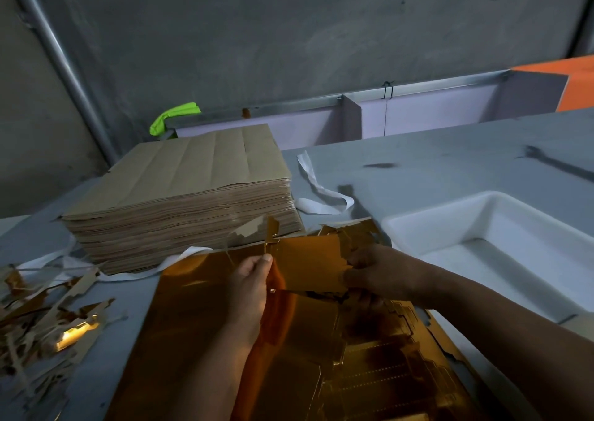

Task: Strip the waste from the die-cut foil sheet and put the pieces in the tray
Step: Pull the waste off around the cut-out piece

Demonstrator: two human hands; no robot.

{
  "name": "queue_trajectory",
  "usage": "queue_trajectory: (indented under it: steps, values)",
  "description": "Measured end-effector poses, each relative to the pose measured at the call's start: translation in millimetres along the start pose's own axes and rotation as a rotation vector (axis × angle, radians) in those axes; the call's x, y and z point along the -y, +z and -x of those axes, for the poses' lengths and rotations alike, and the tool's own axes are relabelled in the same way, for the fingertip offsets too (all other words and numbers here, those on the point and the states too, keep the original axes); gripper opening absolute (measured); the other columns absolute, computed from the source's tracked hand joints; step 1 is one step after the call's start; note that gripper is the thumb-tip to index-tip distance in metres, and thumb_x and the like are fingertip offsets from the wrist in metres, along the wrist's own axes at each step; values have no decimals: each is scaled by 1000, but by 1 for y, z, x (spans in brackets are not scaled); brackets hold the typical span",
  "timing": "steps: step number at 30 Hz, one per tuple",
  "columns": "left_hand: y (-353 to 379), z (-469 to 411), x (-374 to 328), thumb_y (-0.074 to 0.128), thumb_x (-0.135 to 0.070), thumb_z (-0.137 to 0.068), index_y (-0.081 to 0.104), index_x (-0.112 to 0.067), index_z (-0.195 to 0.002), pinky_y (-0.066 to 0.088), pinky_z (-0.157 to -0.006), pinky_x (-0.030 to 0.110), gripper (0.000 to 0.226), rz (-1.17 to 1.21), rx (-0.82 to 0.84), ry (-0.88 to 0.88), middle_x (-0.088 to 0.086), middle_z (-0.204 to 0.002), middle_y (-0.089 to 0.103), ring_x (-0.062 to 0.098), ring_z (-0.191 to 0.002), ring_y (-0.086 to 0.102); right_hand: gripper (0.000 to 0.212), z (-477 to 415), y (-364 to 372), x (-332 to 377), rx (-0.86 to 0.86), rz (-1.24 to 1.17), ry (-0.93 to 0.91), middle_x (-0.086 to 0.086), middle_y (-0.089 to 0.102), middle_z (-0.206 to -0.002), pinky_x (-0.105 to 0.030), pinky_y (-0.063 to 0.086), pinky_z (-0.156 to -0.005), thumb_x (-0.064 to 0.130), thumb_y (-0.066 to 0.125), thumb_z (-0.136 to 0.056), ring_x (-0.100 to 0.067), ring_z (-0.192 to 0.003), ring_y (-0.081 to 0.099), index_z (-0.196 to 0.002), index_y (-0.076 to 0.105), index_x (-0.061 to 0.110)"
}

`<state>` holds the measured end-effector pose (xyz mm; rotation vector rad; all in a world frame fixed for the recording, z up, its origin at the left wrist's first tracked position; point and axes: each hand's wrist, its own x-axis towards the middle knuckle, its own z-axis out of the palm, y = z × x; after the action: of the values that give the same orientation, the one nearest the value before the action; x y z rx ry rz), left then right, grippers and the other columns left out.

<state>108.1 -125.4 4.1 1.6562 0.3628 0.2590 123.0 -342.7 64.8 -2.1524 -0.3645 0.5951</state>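
L hand (254,279) pinches gold foil piece (308,263) at left edge; R hand (369,272) grips right edge, over foil sheet (199,308). White tray (450,218) at R, scrap pile (48,317) at L.

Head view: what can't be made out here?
All in the head view:
- Right hand: fingertips lost in shadow against the lifted foil piece; grip unreadable.
- Foil sheet: near end cut off by the bottom edge.
- Tray: right end cut off by the frame edge.
- Waste scraps: run off the left edge.
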Motion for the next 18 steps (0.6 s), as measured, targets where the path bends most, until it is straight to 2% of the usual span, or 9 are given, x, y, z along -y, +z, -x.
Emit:
queue_trajectory:
  steps: [8, 13, 18]
  values:
    - [1, 2, 5, 50, -32, -100, 65, -17, -98, 49, -72, 35, 21, 34, -42, 19, 11, -87, 63, 26, -83, 61, 14, 0, 0, -1, -1, 3, -1, -8, 64, -81, -21, 49, -57, 21, 54, -99, -13, -65, 64, -92, 61, 13]
    - [2, 1, 5, 50, -33, -99, 65, -18, -98, 52, -83, 45, 21, 28, -51, 25, 19, -98, 66, 34, -93, 64, 14, 0, 0, -2, 4, -18, -2, -9, 63, -79, -22, 50, -56, 20, 54, -99, -14, -63, 63, -92, 61, 9]
    - [2, -2, 8, 50, -34, -99, 65, -21, -96, 53, -81, 45, 20, 42, -104, 24, 11, -91, 67, 31, -91, 64, 15, 0, -1, -1, -10, -10, -1, -9, 64, -80, -23, 51, -57, 19, 54, -99, -16, -67, 64, -92, 62, 8]
